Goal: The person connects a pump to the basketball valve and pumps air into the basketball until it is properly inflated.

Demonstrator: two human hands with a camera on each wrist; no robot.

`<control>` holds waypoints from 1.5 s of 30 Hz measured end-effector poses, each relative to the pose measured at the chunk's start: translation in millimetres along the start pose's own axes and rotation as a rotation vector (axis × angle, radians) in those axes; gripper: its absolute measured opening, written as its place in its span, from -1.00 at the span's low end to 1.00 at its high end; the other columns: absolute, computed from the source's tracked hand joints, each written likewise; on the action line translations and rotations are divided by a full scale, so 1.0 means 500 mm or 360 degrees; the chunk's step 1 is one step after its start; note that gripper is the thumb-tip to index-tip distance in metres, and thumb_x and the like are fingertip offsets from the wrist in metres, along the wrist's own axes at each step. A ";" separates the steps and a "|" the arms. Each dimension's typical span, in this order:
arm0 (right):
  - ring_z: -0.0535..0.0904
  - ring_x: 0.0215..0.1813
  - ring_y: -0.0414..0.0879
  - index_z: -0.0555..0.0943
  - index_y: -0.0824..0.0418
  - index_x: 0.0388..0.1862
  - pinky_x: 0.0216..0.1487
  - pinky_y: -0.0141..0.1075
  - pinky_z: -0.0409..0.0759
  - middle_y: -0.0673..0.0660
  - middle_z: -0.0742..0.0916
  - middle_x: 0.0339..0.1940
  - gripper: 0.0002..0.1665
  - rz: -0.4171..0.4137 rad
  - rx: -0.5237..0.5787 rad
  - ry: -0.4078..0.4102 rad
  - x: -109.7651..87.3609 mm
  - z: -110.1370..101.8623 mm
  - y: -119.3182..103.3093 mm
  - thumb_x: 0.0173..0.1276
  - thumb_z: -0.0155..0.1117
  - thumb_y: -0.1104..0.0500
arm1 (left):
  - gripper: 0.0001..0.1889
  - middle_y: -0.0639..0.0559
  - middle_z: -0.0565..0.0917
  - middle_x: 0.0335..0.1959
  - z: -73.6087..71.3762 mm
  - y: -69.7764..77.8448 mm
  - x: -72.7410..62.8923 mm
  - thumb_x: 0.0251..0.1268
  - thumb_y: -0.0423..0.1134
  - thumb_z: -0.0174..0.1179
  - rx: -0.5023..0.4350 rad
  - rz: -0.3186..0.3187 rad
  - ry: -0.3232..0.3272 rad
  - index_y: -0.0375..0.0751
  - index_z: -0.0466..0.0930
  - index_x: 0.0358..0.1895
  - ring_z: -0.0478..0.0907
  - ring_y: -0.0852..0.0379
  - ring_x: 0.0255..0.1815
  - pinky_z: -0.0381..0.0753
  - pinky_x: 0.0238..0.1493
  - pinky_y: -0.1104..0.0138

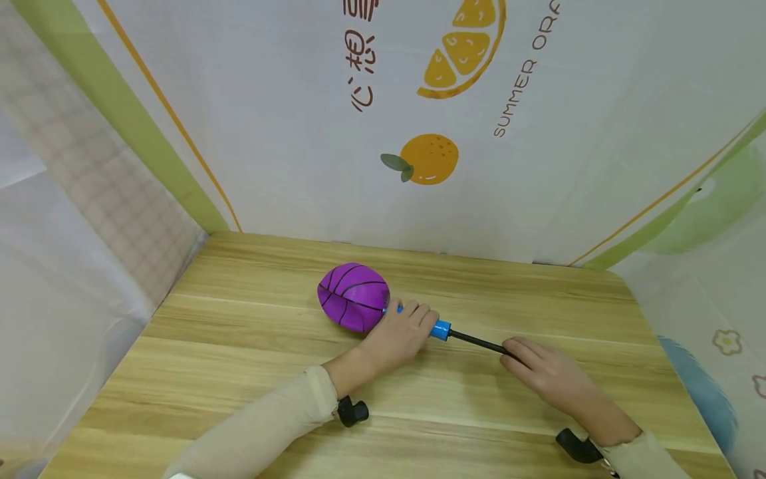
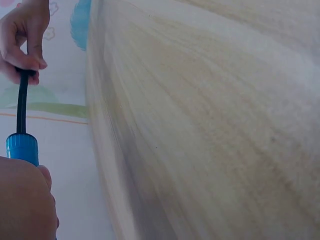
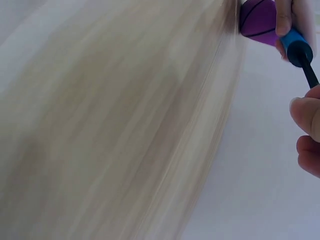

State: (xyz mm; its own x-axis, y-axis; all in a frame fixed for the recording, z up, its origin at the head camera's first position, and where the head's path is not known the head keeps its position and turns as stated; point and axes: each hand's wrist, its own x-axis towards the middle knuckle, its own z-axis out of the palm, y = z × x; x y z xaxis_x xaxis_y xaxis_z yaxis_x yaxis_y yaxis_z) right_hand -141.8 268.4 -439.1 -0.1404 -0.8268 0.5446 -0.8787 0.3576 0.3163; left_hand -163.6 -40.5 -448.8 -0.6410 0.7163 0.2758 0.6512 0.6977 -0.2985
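Observation:
A purple ball with black basketball lines, dented on its near left side, sits toward the back of the table. Against its right side is the tip end of a blue hand pump. My left hand grips the pump's blue barrel next to the ball and hides most of it. From the barrel a black rod is drawn out to the right. At the rod's far end my right hand holds the pump's handle, which the fingers cover. The left wrist view shows the blue barrel and the rod between both hands.
The wood-grain table lies under both arms. A white curtain with orange prints hangs behind its back edge, and more printed cloth hangs at the right. Black wrist mounts are worn on both wrists.

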 end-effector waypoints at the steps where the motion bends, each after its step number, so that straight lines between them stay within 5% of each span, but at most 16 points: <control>1: 0.71 -0.19 0.11 0.62 0.33 -0.20 -0.29 -0.15 0.70 0.30 0.71 -0.16 -0.51 0.0006 -0.0001 0.0011 -0.005 -0.002 0.001 0.70 -0.33 0.35 | -0.75 0.05 0.55 0.06 0.000 0.000 0.000 0.60 -0.20 -0.05 -0.0002 -0.0002 -0.0005 -0.10 0.42 0.21 0.49 0.10 0.05 0.50 0.02 0.13; 9: 0.70 -0.20 0.13 0.63 0.35 -0.23 -0.31 -0.14 0.69 0.31 0.72 -0.16 -0.50 0.0007 -0.0015 0.0063 -0.021 -0.013 0.004 0.69 -0.33 0.37 | -0.74 0.04 0.54 0.09 0.000 -0.001 -0.001 0.61 -0.20 -0.06 -0.0042 -0.0002 -0.0023 -0.11 0.41 0.22 0.49 0.09 0.06 0.51 0.06 0.10; 15: 0.70 -0.16 0.12 0.62 0.35 -0.17 -0.24 -0.15 0.70 0.30 0.71 -0.11 -0.50 0.0031 -0.0026 -0.0045 -0.013 -0.011 0.002 0.69 -0.36 0.37 | -0.73 0.03 0.54 0.09 0.000 0.004 0.003 0.63 -0.20 -0.08 0.0002 -0.0012 -0.0056 -0.13 0.41 0.24 0.49 0.08 0.05 0.49 0.05 0.10; 45: 0.67 -0.20 -0.03 0.59 0.28 -0.23 -0.23 -0.33 0.69 0.17 0.68 -0.18 -0.53 -0.0063 -0.0056 -0.0062 0.091 0.081 -0.003 0.70 -0.31 0.33 | -0.75 0.05 0.56 0.06 -0.002 0.019 0.009 0.63 -0.18 -0.06 0.0001 0.0003 -0.0029 -0.12 0.45 0.20 0.50 0.08 0.02 0.50 0.01 0.14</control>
State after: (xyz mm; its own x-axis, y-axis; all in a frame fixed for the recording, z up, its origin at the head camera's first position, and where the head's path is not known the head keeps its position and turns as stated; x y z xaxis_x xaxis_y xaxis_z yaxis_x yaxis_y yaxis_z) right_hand -165.4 212.5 -446.1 -0.1244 -0.8566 0.5008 -0.8673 0.3390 0.3645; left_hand -159.9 -30.8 -449.3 -0.6470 0.7173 0.2585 0.6523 0.6963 -0.2994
